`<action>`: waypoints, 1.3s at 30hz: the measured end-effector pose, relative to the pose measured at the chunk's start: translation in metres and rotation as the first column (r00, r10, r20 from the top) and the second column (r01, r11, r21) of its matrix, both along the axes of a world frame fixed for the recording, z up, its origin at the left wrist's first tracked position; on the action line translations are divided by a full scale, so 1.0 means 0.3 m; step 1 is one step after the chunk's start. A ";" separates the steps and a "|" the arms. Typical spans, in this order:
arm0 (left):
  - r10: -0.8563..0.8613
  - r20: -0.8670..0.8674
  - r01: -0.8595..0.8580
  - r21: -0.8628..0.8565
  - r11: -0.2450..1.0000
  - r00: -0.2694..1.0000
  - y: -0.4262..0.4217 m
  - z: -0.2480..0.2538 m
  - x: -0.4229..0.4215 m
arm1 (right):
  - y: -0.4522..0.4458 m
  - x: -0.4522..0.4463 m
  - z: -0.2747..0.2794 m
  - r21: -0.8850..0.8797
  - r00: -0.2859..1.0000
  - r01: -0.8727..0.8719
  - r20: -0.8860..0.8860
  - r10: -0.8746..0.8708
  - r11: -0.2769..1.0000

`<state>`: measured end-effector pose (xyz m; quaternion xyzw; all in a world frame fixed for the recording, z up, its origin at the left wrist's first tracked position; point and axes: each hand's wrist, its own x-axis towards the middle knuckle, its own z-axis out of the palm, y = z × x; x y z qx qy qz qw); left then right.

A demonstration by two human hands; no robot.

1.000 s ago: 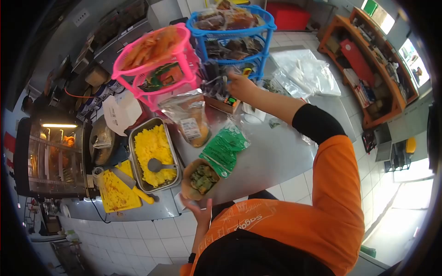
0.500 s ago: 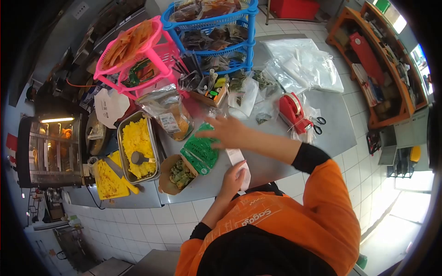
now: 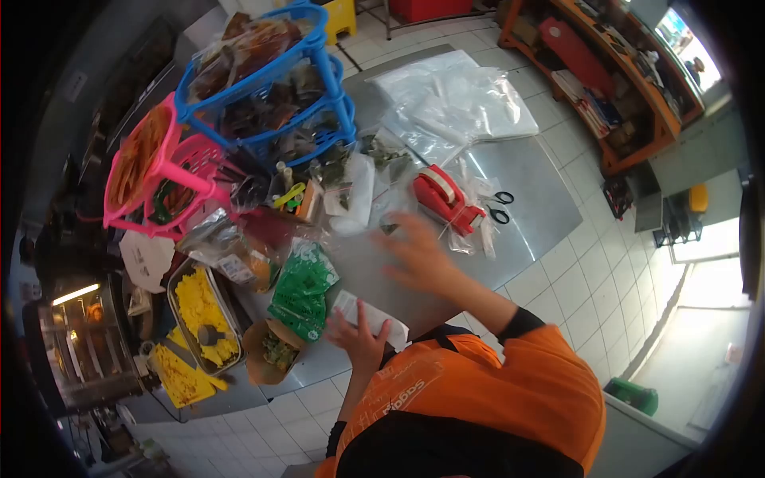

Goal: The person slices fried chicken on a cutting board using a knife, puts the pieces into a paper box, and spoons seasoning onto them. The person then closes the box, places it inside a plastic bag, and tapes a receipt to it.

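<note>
Left hand (image 3: pixel 358 336): fingers spread over white paper slip (image 3: pixel 396 331), grip unclear; light, steady pressure advisable. Right hand (image 3: pixel 418 253): blurred, fingers extended, apparently empty; red tape dispenser (image 3: pixel 448 209) just beyond.

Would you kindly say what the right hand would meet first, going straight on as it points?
Probably the white bundle, though the right hand is blurred and its height unclear.

The right hand (image 3: pixel 416 256) has moved from over the green packaging (image 3: pixel 301 291) to mid-frame; at lower centre, the left hand (image 3: pixel 358 336) has spread its fingers against the white paper (image 3: pixel 391 324).
</note>
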<state>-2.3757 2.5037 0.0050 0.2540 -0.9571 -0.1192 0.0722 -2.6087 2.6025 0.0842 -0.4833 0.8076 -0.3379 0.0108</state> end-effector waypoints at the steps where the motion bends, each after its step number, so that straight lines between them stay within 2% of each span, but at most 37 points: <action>1: -0.060 0.068 0.055 0.079 0.995 0.996 0.006 0.018 -0.031 | 0.069 -0.012 0.023 0.028 0.958 0.276 -0.087 -0.273 0.961; 2: -0.101 0.142 0.079 0.153 0.985 0.985 0.000 0.041 -0.047 | 0.112 -0.026 0.100 0.059 0.897 0.440 -0.075 -0.436 0.896; 3: -0.130 0.082 0.112 0.192 0.975 0.988 0.008 0.061 -0.078 | 0.145 -0.036 0.102 0.013 0.866 0.493 -0.100 -0.490 0.870; 4: -0.180 0.096 0.168 0.118 0.979 0.979 0.014 0.050 -0.101 | 0.142 -0.022 0.097 -0.072 0.844 0.528 -0.066 -0.532 0.846; 5: -0.182 0.026 0.178 0.112 0.978 0.983 0.014 0.032 -0.122 | 0.092 0.010 0.087 -0.106 0.915 0.400 -0.012 -0.403 0.911; 7: -0.185 0.028 0.181 0.107 0.978 0.982 -0.017 0.037 -0.147 | 0.032 0.054 0.084 -0.185 0.987 0.156 0.054 -0.149 0.970; 9: -0.218 0.045 0.209 0.142 0.967 0.975 -0.045 0.024 -0.150 | -0.110 0.130 0.096 -0.087 0.977 -0.171 0.110 0.180 0.981; 10: -0.268 0.072 0.241 0.260 0.935 0.961 -0.060 0.044 -0.146 | -0.203 0.168 0.057 -0.097 0.944 -0.328 0.013 0.330 0.940; 11: -0.278 -0.031 0.274 0.294 0.916 0.960 -0.065 0.043 -0.141 | -0.295 0.206 0.008 -0.095 0.879 -0.476 -0.088 0.469 0.874; 13: -0.286 -0.234 0.354 0.340 0.871 0.929 -0.070 0.030 -0.132 | -0.432 0.256 -0.004 -0.127 0.724 -0.689 -0.157 0.671 0.714; 14: -0.307 -0.189 0.352 0.294 0.889 0.933 -0.078 0.055 -0.128 | -0.514 0.283 -0.023 -0.092 0.699 -0.715 -0.112 0.706 0.693; 17: -0.223 -0.122 0.252 0.348 0.903 0.967 -0.097 0.067 -0.098 | -0.773 0.347 -0.083 -0.012 0.650 -0.759 0.043 0.758 0.651; 18: -0.188 -0.108 0.213 0.296 0.931 0.976 -0.108 0.080 -0.092 | -0.850 0.364 -0.106 0.003 0.647 -0.760 0.103 0.756 0.650; 20: -0.098 -0.093 0.115 0.202 0.973 0.991 -0.129 0.109 -0.064 | -1.005 0.406 -0.228 0.015 0.662 -0.743 -0.131 0.738 0.669; 22: -0.096 -0.122 0.126 0.272 0.954 0.988 -0.145 0.089 -0.029 | -1.120 0.459 -0.327 -0.040 0.631 -0.770 -0.194 0.751 0.636; 24: -0.085 -0.164 0.134 0.311 0.941 0.983 -0.164 0.088 -0.021 | -1.144 0.492 -0.282 0.139 0.592 -0.770 -0.209 0.779 0.623; 26: -0.092 -0.170 0.142 0.308 0.941 0.981 -0.173 0.076 -0.009 | -1.167 0.493 -0.298 0.242 0.476 -0.764 -0.413 0.776 0.598; 29: -0.056 -0.160 0.100 0.282 0.954 0.986 -0.171 0.077 0.001 | -1.204 0.468 -0.307 0.194 0.296 -0.844 -0.610 0.735 0.500; 32: -0.029 -0.146 0.069 0.275 0.959 0.989 -0.169 0.084 -0.001 | -1.232 0.410 -0.250 0.286 0.118 -0.869 -0.673 0.730 0.404; 35: -0.046 -0.149 0.084 0.256 0.963 0.988 -0.170 0.070 0.007 | -1.198 0.362 -0.113 0.248 0.073 -0.933 -0.580 0.811 0.260; 38: -0.022 -0.203 0.087 0.316 0.945 0.979 -0.173 0.087 0.001 | -1.103 0.296 0.025 0.238 0.290 -0.897 -0.316 0.903 0.372; 39: -0.017 -0.219 0.093 0.342 0.935 0.975 -0.175 0.096 -0.001 | -1.030 0.267 0.043 0.006 0.477 -0.874 -0.179 0.861 0.485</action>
